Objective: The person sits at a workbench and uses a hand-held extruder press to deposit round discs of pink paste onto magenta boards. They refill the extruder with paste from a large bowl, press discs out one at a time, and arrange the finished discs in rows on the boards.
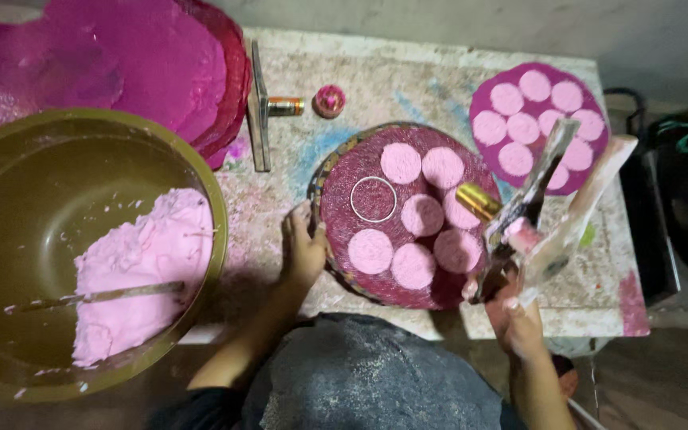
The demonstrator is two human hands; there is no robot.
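round tray (336,259): dark magenta, woven rim, centre of surface (408,80), just in front of the person; carries pink discs + ring
pink discs (370,251): seven flat round ones on tray, close together, some touching
metal ring (373,199): thin, lies flat on tray's left part, nothing inside it
left hand (302,251): at tray's left rim, fingers curled over the edge, thumb on the rim; grips tray. Forearm runs down-left toward the body, elbow bent
right hand (519,318): at tray's lower right, just off surface's front edge, closed round handle end of a tool, wrist bent up; forearm comes from bottom right
tool (531,199): long, paste-smeared, w/ gold cylinder (478,201) at its tray-side end; slants up-right over tray's right edge. Exact kind: can't tell
2nd tray (483,99): magenta, far right of surface, more pink discs on it, partly hidden by tool
bowl (201,171): big, olive, left of tray, apart from it; pink paste (141,271) inside + stick (97,296) lying in it
pink sheets (137,56): stacked top left, behind bowl
small bits: pink cap (330,101) + small tube (284,106) at surface's far side
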